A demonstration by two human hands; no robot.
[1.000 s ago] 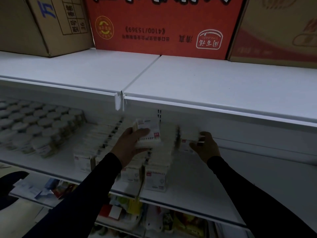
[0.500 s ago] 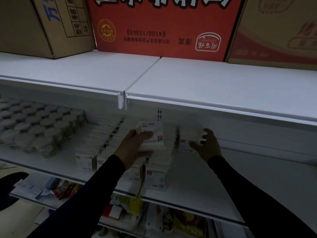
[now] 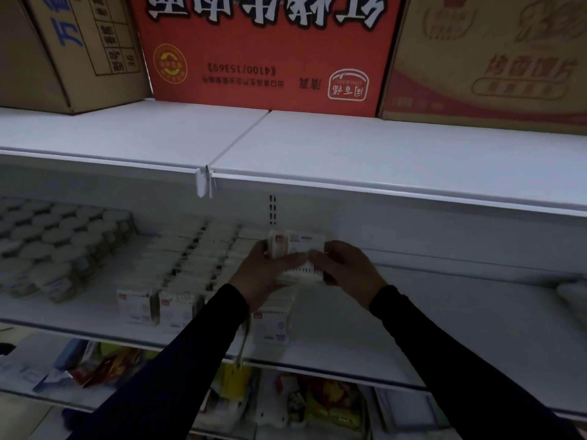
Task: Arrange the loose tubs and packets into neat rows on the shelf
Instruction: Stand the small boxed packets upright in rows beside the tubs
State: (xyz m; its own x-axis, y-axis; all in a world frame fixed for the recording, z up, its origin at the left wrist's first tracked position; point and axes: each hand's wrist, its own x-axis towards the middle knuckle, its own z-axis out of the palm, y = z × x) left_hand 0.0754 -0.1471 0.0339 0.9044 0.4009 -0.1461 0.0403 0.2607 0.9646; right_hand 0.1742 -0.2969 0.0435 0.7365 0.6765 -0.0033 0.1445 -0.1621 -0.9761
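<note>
Two hands, your left hand and right hand, grip stacked packets at frame centre; uneven squeeze could spill them onto the rows below

Both arms are stretched forward in dark sleeves, hands meeting at the same white packet. Left hand grips its left end, thumb lying across the front. Right hand pinches the right end, fingers curled over it. Fingertips of the two hands nearly touch in front of that packet.
</note>
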